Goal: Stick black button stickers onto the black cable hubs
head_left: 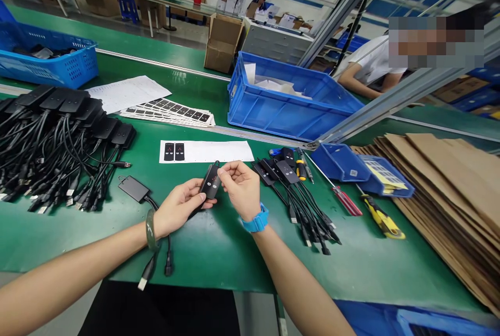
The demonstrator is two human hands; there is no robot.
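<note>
My left hand (182, 203) grips a small black controller box (208, 195) by its lower end, thumb on the front. A black label sticker (214, 182) with red marks and two white buttons lies over the box's face. At its upper right edge, my right hand (240, 185) is closed in a pinch on the sticker; whether that corner is stuck down I cannot tell. Cables hang below my left hand, ending in a USB plug (146, 274). A plain black box (134, 188) lies to the left. Behind, a white backing sheet (211, 151) carries two stickers.
Cabled black boxes (66, 104) are heaped left; several labelled ones (288, 172) lie right. Sticker sheets (167, 112) and a blue bin (289, 107) stand behind. Screwdrivers (347, 201), a yellow-black cutter (383, 217) and cardboard sheets (449, 185) are right. A person (367, 67) sits beyond the frame.
</note>
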